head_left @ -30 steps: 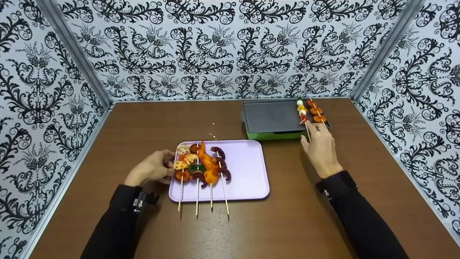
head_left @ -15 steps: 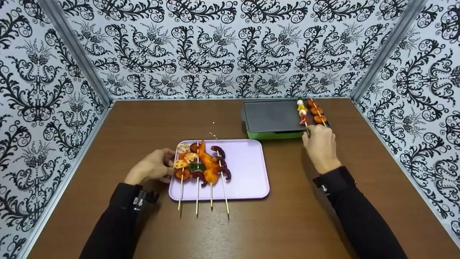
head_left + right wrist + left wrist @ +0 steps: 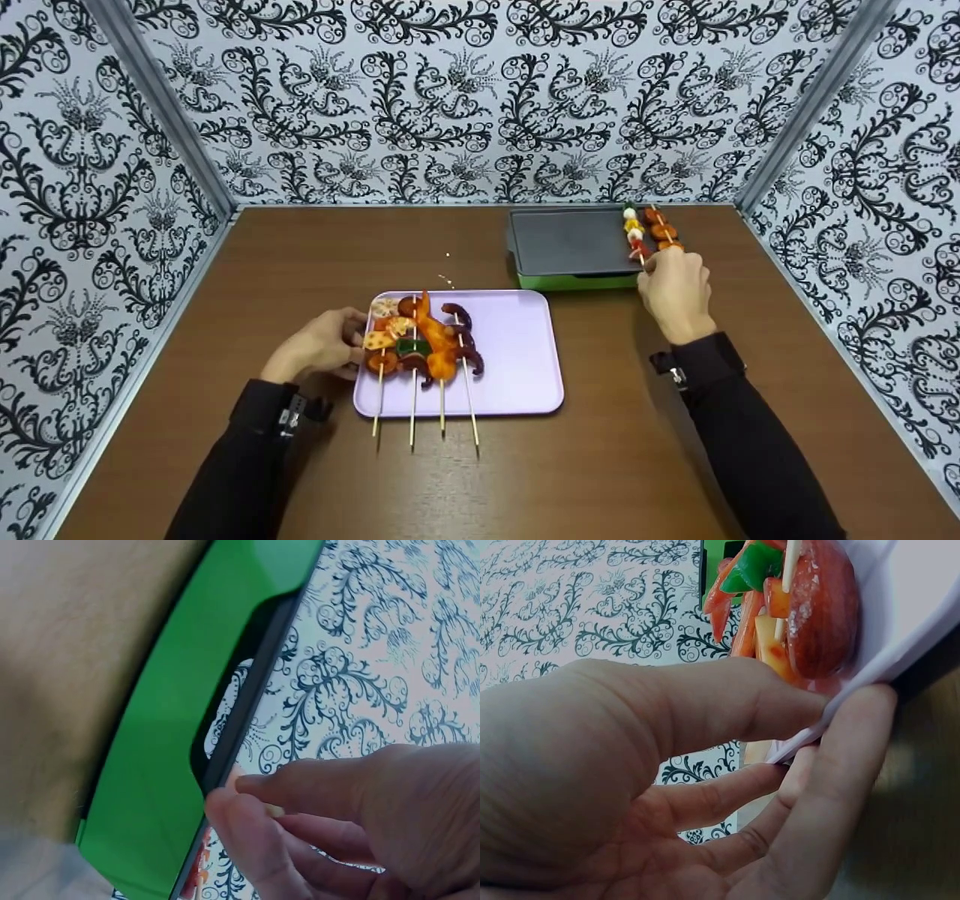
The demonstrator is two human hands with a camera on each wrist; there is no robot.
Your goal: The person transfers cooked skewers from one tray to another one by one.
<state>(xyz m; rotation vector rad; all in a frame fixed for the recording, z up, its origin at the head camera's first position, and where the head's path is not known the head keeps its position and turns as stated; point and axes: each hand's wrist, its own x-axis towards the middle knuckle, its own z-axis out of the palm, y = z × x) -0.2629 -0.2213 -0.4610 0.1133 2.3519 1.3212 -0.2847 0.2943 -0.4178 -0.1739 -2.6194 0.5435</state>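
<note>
My left hand (image 3: 319,345) pinches the left rim of a lilac tray (image 3: 517,360), thumb above and fingers below, as the left wrist view shows. Four-sided and flat, the tray bears several food skewers (image 3: 442,349) on its left half, their sticks jutting past the front rim. At the front edge of a black-topped green grill (image 3: 574,244), my right hand (image 3: 677,292) pinches the stick of a skewer with white, yellow and red pieces (image 3: 634,232). A pale stick end (image 3: 274,810) shows between the fingers in the right wrist view; the rest is hidden.
Beside the pinched skewer, one with round orange-brown slices (image 3: 663,229) lies on the grill's right end. Small pale crumbs (image 3: 446,280) dot the brown table (image 3: 600,465) behind the tray. Patterned walls (image 3: 450,97) enclose the back and both sides.
My right hand has moved slightly up and right at the grill's front edge, its fingers closing in on the skewer stick. The left hand and the tray have stayed put.
</note>
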